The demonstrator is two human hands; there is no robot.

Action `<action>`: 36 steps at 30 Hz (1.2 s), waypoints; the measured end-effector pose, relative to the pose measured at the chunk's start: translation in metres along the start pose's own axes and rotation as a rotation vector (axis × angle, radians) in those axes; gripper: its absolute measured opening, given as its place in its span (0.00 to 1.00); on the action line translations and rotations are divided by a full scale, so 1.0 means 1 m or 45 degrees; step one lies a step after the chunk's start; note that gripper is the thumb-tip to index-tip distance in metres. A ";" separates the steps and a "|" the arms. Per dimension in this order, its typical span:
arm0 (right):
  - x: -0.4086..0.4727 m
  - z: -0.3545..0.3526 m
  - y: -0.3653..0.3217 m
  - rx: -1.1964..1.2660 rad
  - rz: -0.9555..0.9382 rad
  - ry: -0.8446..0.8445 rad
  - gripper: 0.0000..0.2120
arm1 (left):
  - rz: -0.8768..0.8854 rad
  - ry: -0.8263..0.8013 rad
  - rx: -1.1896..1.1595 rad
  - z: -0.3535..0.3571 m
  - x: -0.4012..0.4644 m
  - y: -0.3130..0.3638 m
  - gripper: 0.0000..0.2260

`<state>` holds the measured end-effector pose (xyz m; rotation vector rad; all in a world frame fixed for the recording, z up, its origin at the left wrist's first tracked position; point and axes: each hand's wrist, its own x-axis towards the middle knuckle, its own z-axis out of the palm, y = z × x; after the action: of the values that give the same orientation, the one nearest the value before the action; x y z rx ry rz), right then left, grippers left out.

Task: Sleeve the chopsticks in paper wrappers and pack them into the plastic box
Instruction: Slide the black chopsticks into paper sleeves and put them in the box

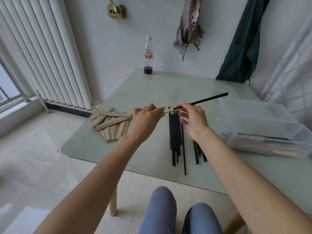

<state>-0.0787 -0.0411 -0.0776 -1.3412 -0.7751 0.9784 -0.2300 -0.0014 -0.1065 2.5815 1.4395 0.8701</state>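
My left hand (145,120) pinches a tan paper wrapper (167,110) above the glass table (94,146). My right hand (194,119) pinches a black chopstick (209,98), whose near tip meets the wrapper's open end while the far end points up and right. Several loose black chopsticks (175,137) lie on the table below my hands. A heap of empty paper wrappers (111,123) lies to the left. The clear plastic box (263,127) stands at the right, with sleeved chopsticks (270,143) inside along its near wall.
A plastic bottle (148,55) with a little dark liquid stands at the table's far edge. A white radiator (42,53) lines the left wall. Aprons (239,46) hang on the back wall. My knees (179,215) are under the table's near edge.
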 end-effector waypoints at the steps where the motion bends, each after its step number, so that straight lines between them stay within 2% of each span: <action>1: 0.001 -0.002 0.000 0.031 0.001 -0.007 0.13 | 0.002 0.002 -0.010 0.000 -0.001 -0.001 0.17; 4: 0.000 -0.004 -0.001 0.122 -0.029 -0.070 0.11 | -0.037 -0.058 -0.117 -0.002 -0.002 0.003 0.18; 7: 0.000 -0.004 -0.002 0.131 -0.063 -0.081 0.05 | -0.205 -0.143 -0.418 -0.003 0.000 0.006 0.17; 9: 0.001 -0.004 -0.002 0.081 -0.079 -0.038 0.07 | -0.254 -0.166 -0.601 -0.005 0.002 0.005 0.14; 12: 0.002 -0.005 -0.001 -0.017 -0.087 -0.037 0.07 | -0.277 -0.212 -0.721 -0.010 0.003 0.002 0.12; 17: 0.007 -0.009 -0.003 0.132 -0.089 -0.001 0.04 | -0.332 -0.207 -0.699 -0.018 0.004 0.000 0.11; 23: 0.003 -0.002 -0.002 0.027 -0.132 0.004 0.05 | -0.362 -0.242 -0.673 -0.025 0.004 0.011 0.10; 28: 0.008 -0.007 -0.006 0.278 -0.134 0.060 0.07 | -0.349 -0.248 -0.616 -0.030 0.003 0.009 0.09; 33: 0.006 0.000 0.000 0.268 -0.130 0.031 0.08 | -0.333 -0.246 -0.607 -0.025 0.003 0.012 0.09; 36: 0.011 -0.003 -0.001 0.354 -0.090 0.062 0.04 | -0.333 -0.240 -0.601 -0.026 0.004 0.011 0.09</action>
<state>-0.0716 -0.0326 -0.0782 -1.0857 -0.6202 0.9562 -0.2334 -0.0094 -0.0790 2.0201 1.2924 0.7889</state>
